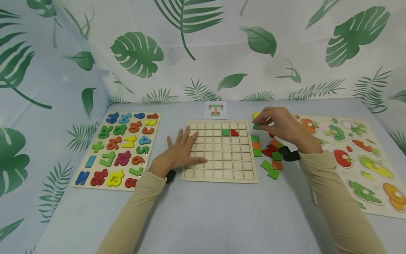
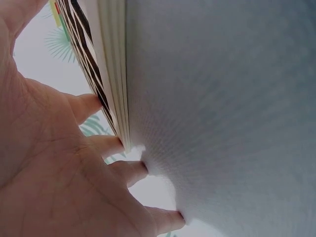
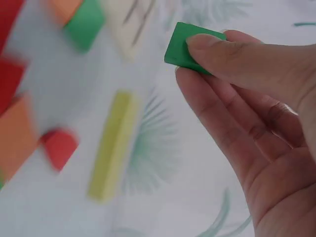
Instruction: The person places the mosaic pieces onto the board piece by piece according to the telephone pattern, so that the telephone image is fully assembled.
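Observation:
A wooden grid board (image 1: 219, 178) lies in the middle of the table. One green square tile (image 1: 226, 132) and a red quarter-round tile (image 1: 234, 132) sit side by side in its cells. My left hand (image 1: 177, 153) rests spread over the board's left edge, thumb and fingers straight; in the left wrist view two fingertips touch the board's side (image 2: 116, 64). To the right of the board, my right hand (image 1: 280, 125) pinches a green square tile (image 3: 180, 49) between thumb and fingers, raised over the loose tiles.
Loose green, orange and red tiles (image 1: 266, 164) lie right of the board, with a yellow piece (image 3: 112, 145) behind. A pattern card (image 1: 216, 115) stands behind the board. A number puzzle (image 1: 118, 187) is at left, a vegetable puzzle (image 1: 358, 121) at right, partly under my right arm.

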Demonstrator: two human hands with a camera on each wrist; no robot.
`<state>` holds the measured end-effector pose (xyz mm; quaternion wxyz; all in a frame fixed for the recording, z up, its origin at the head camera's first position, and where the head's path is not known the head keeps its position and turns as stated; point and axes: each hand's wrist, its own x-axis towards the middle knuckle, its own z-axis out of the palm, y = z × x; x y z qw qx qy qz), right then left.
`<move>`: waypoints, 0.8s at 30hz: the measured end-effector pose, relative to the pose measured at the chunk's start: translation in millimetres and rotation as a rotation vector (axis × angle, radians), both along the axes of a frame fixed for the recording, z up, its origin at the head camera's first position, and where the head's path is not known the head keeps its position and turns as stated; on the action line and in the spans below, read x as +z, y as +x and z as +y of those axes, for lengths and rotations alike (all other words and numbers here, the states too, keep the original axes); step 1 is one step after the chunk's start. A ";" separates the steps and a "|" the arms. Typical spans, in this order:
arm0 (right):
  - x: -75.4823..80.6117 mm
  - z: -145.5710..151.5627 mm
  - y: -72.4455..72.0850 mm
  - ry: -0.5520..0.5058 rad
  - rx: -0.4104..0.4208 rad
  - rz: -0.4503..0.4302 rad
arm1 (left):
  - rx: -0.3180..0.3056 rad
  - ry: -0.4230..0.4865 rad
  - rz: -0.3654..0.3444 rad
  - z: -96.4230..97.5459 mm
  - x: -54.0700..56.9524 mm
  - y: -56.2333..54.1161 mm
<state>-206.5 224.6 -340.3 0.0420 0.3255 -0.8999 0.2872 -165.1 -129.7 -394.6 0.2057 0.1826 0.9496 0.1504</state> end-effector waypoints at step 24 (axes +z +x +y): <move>-31.0 -95.8 -18.7 -0.143 0.038 -0.108 | 0.007 -0.009 -0.015 -0.5 -0.9 -2.7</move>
